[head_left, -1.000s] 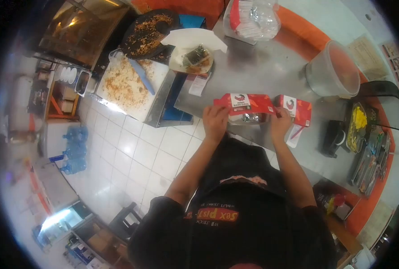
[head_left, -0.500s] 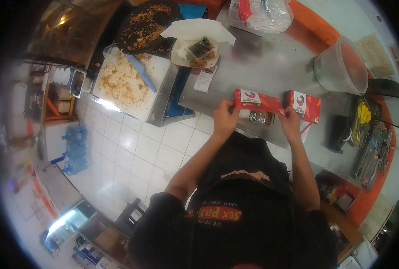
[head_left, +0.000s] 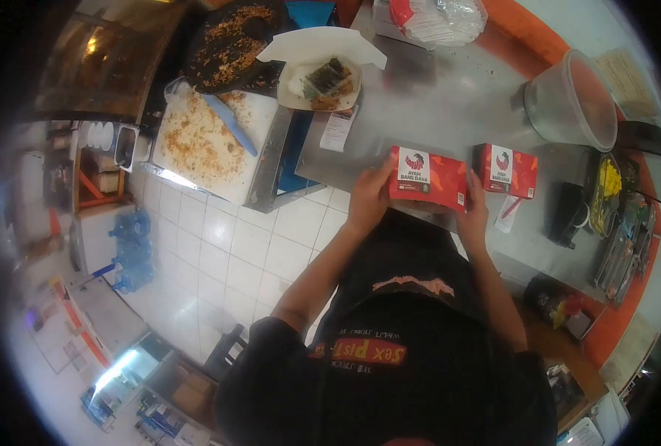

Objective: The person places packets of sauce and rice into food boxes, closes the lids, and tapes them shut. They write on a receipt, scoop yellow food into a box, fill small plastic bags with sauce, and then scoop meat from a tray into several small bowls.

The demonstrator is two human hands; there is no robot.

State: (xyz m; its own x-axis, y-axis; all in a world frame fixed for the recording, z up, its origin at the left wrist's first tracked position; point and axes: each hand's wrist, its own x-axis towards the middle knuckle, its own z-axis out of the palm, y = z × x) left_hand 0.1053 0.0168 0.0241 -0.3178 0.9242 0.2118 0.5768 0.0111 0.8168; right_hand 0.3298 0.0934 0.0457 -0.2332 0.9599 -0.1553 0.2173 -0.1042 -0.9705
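A red cardboard takeaway food box point(head_left: 438, 178) with a white label is between my hands at the steel table's front edge, its lid down over the contents. My left hand point(head_left: 371, 195) grips the box's left side. On its right side my right hand point(head_left: 474, 212) presses with the fingers along the wall. A second red box point(head_left: 522, 172), closed, stands just right of my right hand. Beside that box lies a paper slip point(head_left: 507, 214) with a red mark. Behind to the left, an open paper food box point(head_left: 289, 93) holds food with a dark green leaf, and a receipt point(head_left: 338, 130) lies near it.
A blue-handled knife point(head_left: 230, 125) rests on a crumb-covered cutting board point(head_left: 196, 175) at the left. Behind it is a dark stone mortar point(head_left: 226, 56). A clear plastic tub point(head_left: 546, 97) stands back right, with a tray of yellow pieces point(head_left: 609, 186) nearer.
The lid of the box in my hands has come down, covering the contents that showed before. Both hands have shifted to the box's sides.
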